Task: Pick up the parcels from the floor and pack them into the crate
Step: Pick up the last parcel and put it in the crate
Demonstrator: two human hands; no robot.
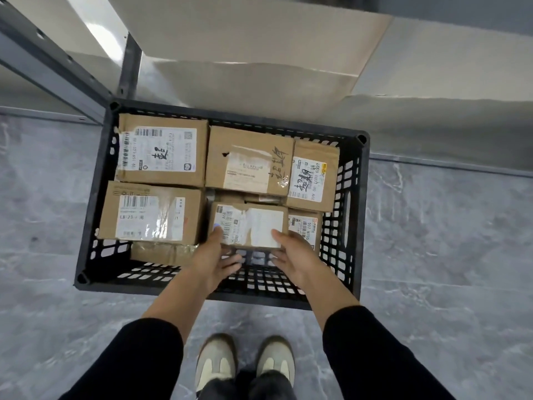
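The fingers (pixel 233 260) of the left hand (pixel 213 256) were curled under the near edge of a small parcel (pixel 250 226), with the thumb laid on its top left corner. The right hand (pixel 295 259) gripped the same edge from the other side, thumb on the white label. Both hands held the small parcel low inside the crate (pixel 91 203). Whether it rested on the boxes beneath could not be told.

Below the fingers, the crate's black grid bottom lay partly bare. The crate stood on the floor (pixel 432 255), grey stone-look tile with pale veins. Beyond the fingers, past the crate's far rim, rose a shelving rack (pixel 130 62): a grey metal post with punched holes, and pale boards (pixel 259 39) stepping up above it. Behind the fingers were black sleeves (pixel 138 359) and a pair of pale shoes (pixel 217 362) on the tile.

The small parcel was a brown cardboard box, its top nearly covered by a white label with a barcode under glossy tape. Just left of the fingers sat a wider parcel (pixel 150 215) with a taped barcode label, lying on another taped box (pixel 165 253). Just right of the fingers a labelled box (pixel 304 228) showed only its edge. Farther beyond the fingers, three boxes lined the crate's far wall:
- a left one (pixel 163 151) with a large label and black handwriting
- a middle one (pixel 249 160) with a torn label and marker script on the cardboard
- a narrow right one (pixel 313 174), which was also handwritten
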